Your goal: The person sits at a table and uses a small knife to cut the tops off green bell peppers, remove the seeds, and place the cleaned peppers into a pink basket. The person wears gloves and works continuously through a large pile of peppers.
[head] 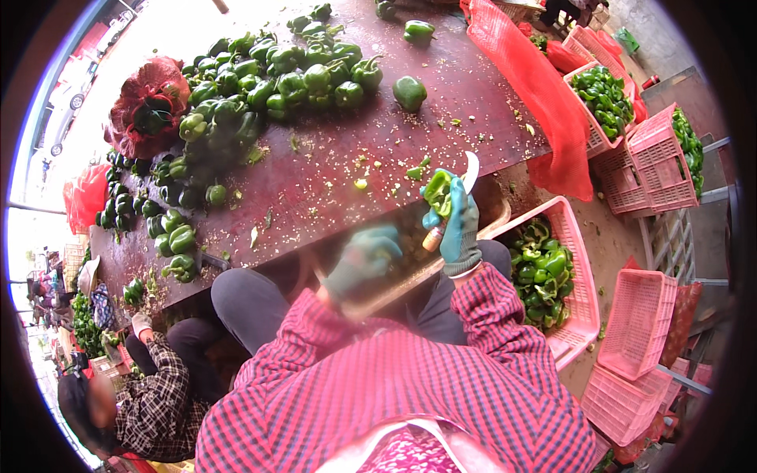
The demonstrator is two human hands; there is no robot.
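In my right hand [462, 222], gloved in teal-coated fabric, are a cut green bell pepper [439, 192] and a knife. The curved blade of the knife [471, 171] points up past my fingers, and its wooden handle sticks out below them. My left hand [362, 260], in a matching glove, is motion-blurred over a tub [408, 284] between my knees; whether it holds anything is unclear. Whole green bell peppers [293, 86] are heaped on the dark red table [331, 159] before me. A single pepper [409, 93] sits apart from the heap.
Right of my knee stands a pink plastic crate [582, 295] of cut peppers. Further right are other filled crates [603, 100] and a bare crate [639, 319]. Red mesh [544, 88] drapes over the table's right edge. A co-worker [154, 390] sits at my left. Seeds litter the tabletop.
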